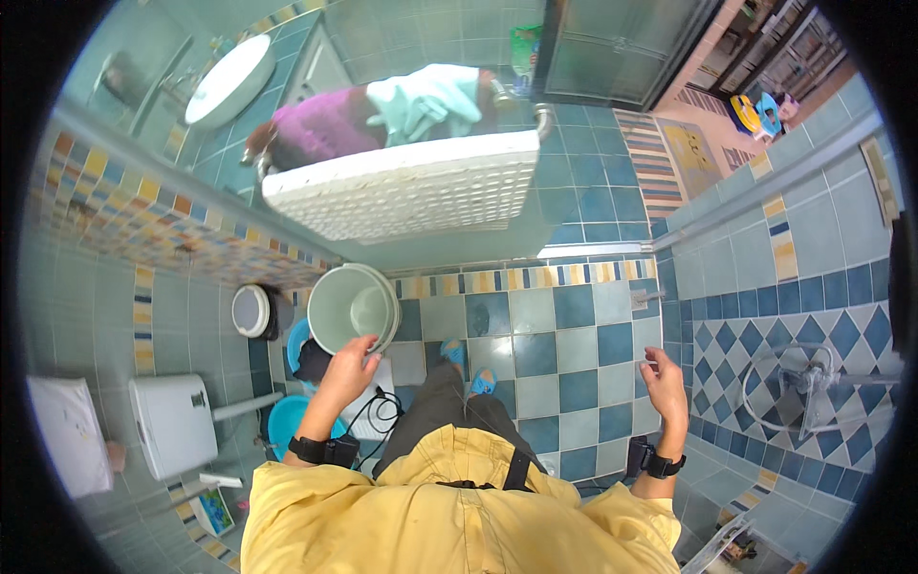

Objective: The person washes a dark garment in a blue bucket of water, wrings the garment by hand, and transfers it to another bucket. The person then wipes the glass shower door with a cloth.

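I'm holding my left hand [350,373] empty near the pale green bucket [346,304], contact unclear, my right hand [666,386] hovering empty, loosely curled, bucket standing left of my blue slippers [484,385]

Left hand [350,371] near pale green bucket [337,304]; right hand [664,385], fingers loosely curled; checkered floor [535,394] below.

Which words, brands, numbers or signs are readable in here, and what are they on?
None that I can read.
Pale green bucket near the left hand: no writing shows.
Green bag: too blurred.
Colourful picture: any lettering too small.
Yellow mat: no legible text.
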`<state>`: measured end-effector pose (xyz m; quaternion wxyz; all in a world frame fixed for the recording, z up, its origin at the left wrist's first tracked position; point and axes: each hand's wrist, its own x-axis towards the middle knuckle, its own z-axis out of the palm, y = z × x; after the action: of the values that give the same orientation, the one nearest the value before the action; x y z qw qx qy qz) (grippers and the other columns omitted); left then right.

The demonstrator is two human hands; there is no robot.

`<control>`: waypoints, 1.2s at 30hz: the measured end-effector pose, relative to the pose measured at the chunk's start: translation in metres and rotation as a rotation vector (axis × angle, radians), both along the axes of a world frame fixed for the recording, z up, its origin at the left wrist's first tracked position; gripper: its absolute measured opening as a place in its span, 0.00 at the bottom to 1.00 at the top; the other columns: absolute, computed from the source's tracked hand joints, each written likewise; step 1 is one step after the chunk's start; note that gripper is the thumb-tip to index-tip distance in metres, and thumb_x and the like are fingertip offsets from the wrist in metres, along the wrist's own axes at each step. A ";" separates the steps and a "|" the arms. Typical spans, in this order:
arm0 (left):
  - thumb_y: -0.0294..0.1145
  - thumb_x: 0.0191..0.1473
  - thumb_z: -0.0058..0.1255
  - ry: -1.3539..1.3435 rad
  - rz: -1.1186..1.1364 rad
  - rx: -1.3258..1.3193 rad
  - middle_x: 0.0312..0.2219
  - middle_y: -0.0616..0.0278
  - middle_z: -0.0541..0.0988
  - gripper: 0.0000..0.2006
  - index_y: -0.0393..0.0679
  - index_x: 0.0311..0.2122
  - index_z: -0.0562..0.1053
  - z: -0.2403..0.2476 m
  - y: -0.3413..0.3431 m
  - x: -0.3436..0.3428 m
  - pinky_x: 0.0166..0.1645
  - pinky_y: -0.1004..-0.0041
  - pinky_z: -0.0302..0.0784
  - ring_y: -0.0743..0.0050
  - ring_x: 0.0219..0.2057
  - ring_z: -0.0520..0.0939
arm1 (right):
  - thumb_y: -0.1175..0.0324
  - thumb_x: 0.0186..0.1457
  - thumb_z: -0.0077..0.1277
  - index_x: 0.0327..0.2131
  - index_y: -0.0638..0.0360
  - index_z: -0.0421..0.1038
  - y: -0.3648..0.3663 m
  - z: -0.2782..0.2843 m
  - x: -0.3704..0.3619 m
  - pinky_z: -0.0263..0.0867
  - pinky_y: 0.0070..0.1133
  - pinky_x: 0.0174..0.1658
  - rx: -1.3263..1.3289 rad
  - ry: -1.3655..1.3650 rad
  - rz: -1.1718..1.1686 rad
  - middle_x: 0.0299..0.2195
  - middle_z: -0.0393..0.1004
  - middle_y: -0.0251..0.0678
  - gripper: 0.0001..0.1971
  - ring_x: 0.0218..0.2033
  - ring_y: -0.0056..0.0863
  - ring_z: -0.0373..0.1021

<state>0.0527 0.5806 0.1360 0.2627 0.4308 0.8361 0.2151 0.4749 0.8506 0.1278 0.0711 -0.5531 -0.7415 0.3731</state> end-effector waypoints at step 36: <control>0.28 0.45 0.49 0.001 -0.088 -0.288 0.31 0.49 0.74 0.17 0.38 0.43 0.66 -0.024 0.325 0.166 0.34 0.70 0.72 0.60 0.30 0.77 | 0.71 0.48 0.46 0.42 0.64 0.64 0.296 0.003 0.214 0.65 0.24 0.33 -0.138 -0.038 -0.141 0.36 0.70 0.48 0.16 0.32 0.35 0.70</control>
<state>0.2182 0.9059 0.1122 0.3304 0.4249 0.8389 0.0811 0.6889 1.1461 0.1311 0.0448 -0.6146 -0.6743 0.4069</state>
